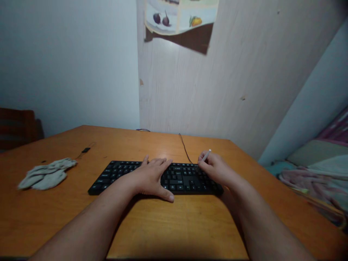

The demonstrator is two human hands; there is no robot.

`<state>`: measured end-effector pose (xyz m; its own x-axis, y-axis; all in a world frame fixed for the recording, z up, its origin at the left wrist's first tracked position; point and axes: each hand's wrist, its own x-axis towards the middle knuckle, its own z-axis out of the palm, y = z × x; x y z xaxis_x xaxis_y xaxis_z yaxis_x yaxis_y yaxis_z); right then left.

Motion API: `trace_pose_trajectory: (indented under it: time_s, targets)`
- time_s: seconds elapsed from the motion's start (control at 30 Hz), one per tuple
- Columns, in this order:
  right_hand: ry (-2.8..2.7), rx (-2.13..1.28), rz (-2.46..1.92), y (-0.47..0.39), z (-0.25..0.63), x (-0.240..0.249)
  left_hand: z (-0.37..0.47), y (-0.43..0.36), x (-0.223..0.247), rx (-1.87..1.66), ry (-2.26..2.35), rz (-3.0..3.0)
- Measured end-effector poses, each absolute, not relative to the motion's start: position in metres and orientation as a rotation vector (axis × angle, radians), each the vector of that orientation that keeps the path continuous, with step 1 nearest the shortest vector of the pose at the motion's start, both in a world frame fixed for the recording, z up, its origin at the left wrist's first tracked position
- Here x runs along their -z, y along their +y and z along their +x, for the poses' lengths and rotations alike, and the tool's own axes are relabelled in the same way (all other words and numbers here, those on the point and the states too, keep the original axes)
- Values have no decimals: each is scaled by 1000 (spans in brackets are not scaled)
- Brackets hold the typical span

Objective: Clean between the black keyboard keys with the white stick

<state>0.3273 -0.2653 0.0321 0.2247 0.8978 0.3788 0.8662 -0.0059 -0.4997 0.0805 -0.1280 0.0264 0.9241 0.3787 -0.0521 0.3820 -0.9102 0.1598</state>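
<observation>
Here, the spread left hand point(152, 176) partly covers the keyboard point(174, 176); the right hand point(213, 167) pinches a half-hidden stick point(206, 155).

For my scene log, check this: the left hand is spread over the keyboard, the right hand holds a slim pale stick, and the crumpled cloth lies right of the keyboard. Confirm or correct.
One error: the head view shows the crumpled cloth lying left of the keyboard, not right. The left hand, right hand and slim pale stick are as you said.
</observation>
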Motion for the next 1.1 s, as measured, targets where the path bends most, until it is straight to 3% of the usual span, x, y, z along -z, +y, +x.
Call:
trace_pose_trajectory:
  time_s: [0.37,0.6,0.93,1.1]
  targets:
    - [-1609,-11,-1810,-255,332,-29,96,-136,-36,77,612,2952]
    - [-1574,-398,-1653,-262,330,-34,104,-141,-37,193,641,2929]
    - [-1683,-369,-1613,-267,314,-37,114,-144,-36,176,700,2911]
    - [-1724,-609,-1575,-273,308,-41,112,-144,-33,118,696,2906]
